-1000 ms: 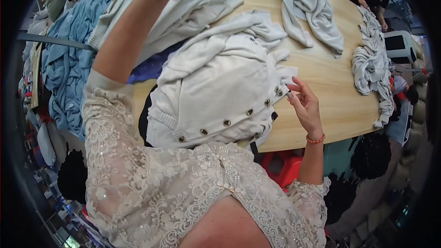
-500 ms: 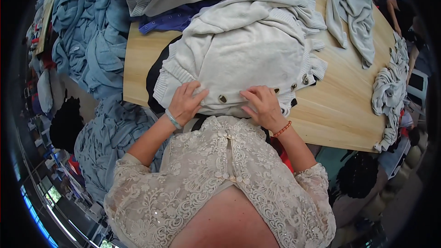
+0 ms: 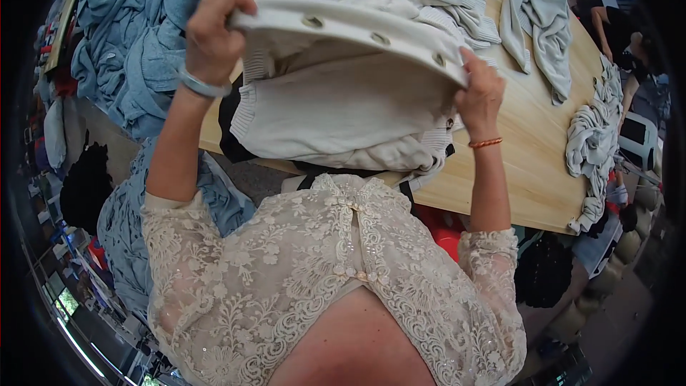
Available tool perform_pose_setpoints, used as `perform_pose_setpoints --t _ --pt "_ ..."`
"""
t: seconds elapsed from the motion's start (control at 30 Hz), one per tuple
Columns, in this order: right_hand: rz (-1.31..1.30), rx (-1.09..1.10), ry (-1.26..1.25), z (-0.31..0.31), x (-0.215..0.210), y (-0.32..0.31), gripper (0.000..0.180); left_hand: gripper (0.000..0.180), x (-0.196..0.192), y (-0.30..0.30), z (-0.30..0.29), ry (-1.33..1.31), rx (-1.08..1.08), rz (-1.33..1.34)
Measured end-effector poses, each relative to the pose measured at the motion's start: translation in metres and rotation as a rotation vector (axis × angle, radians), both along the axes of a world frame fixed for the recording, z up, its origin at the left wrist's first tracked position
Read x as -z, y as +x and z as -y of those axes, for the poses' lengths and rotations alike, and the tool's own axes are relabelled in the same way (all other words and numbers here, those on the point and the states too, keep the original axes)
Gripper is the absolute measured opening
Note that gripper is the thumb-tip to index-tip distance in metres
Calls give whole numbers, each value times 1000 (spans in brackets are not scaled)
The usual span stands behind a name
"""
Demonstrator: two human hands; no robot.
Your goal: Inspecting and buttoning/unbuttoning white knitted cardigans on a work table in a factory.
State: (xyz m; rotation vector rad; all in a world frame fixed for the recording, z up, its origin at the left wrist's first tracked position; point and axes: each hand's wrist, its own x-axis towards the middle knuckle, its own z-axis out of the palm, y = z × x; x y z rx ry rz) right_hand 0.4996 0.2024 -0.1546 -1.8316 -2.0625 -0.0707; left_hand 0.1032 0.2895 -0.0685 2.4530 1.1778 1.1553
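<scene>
Both hands, left hand (image 3: 214, 28) and right hand (image 3: 477, 93), are clamped on the cream cardigan's (image 3: 343, 107) buttoned edge, lifted above the desk (image 3: 529, 150); bare wood lies at three o'clock.

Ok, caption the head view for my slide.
Left hand and right hand lift a cream buttoned cardigan above a wooden table.
</scene>
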Motion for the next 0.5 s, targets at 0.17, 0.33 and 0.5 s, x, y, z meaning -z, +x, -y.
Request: perform_pose_setpoints --t 0.17,0.33,0.5 --pt "78 103 362 -50 -50 70 40 29 5 -14 -24 331 -222 -99" --pt "238 87 113 -48 -17 79 42 33 73 -19 33 25 -86 -178" --pt "-165 454 -546 -6 50 63 41 47 153 -46 104 -405 -293 -176"
